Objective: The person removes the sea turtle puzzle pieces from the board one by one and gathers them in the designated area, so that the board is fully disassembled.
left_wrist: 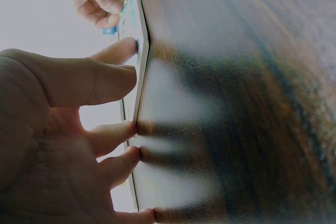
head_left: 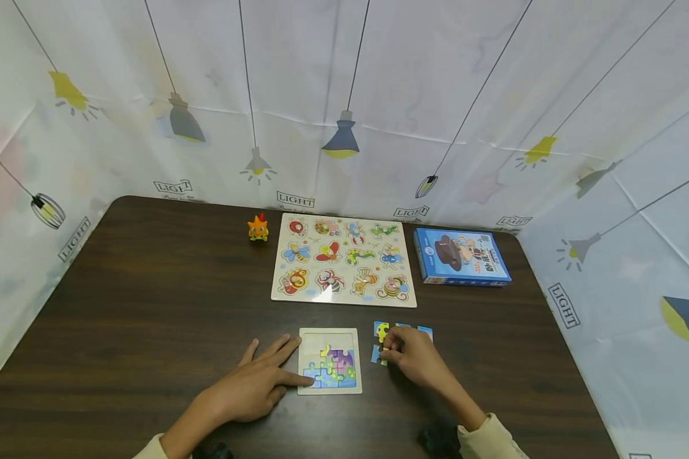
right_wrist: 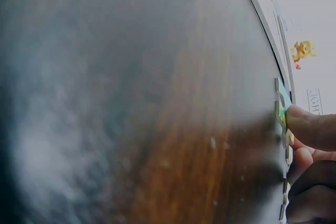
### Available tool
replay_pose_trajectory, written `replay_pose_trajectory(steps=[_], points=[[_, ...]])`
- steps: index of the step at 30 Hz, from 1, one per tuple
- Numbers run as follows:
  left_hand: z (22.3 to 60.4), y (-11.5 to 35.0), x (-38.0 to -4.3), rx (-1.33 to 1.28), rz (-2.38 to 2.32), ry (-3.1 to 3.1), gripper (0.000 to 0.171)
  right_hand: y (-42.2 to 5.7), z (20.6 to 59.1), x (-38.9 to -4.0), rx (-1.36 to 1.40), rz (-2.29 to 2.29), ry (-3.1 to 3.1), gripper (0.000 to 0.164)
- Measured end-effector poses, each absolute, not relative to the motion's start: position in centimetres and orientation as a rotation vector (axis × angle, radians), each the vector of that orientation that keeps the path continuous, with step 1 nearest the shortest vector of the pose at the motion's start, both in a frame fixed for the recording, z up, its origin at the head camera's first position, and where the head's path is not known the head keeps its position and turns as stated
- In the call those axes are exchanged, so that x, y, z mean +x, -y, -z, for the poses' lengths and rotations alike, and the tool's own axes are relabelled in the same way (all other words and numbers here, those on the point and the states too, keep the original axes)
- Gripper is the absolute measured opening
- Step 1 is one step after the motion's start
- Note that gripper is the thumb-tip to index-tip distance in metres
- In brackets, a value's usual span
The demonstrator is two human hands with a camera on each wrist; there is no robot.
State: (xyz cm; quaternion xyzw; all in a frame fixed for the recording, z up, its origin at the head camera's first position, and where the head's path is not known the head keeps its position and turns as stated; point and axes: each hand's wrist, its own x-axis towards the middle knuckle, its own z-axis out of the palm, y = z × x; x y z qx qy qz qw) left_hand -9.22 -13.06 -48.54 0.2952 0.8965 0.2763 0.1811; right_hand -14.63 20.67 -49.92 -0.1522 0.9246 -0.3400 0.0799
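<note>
A small wooden puzzle tray [head_left: 328, 393], partly filled with blue, green and purple pieces, lies in front of me. My left hand [head_left: 251, 387] is spread at its left side. The thumb rests on the lower-left piece, while other fingertips touch the tray's left edge and the table. To the tray's right, my right hand [head_left: 414, 357] bends over several loose puzzle pieces, its thumb and index finger pinching a blue-and-green puzzle piece [head_left: 376, 354]. A yellow-and-blue piece [head_left: 381, 329] lies just beyond it. Other pieces are partly hidden behind that hand.
Behind the tray lies a larger insect puzzle board [head_left: 344, 301]. An orange spiky toy figure [head_left: 258, 228] stands to its left, and a blue box [head_left: 462, 257] lies to its right. A curtain printed with lamps [head_left: 298, 76] hangs along the table's back edge.
</note>
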Motion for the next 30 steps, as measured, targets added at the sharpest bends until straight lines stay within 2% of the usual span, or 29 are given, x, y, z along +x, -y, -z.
replay_pose_trajectory(steps=[17,19,25,30], points=[[48.5,13.0,-9.4,0.822,-0.781,-2.52,0.046,-19.5,49.4,-14.1,-0.479,0.732,-2.977,0.023],[48.5,13.1,-9.4,0.823,-0.775,-2.524,0.045,-19.0,49.2,-14.0,-0.605,0.649,-3.032,0.024],[48.5,13.1,-9.5,0.813,-0.751,-2.524,0.044,-16.4,48.5,-14.8,-1.212,0.541,-2.965,0.031],[48.5,13.0,-9.5,0.804,-0.756,-2.502,0.044,-14.1,48.6,-15.4,-1.349,0.449,-2.866,0.026]])
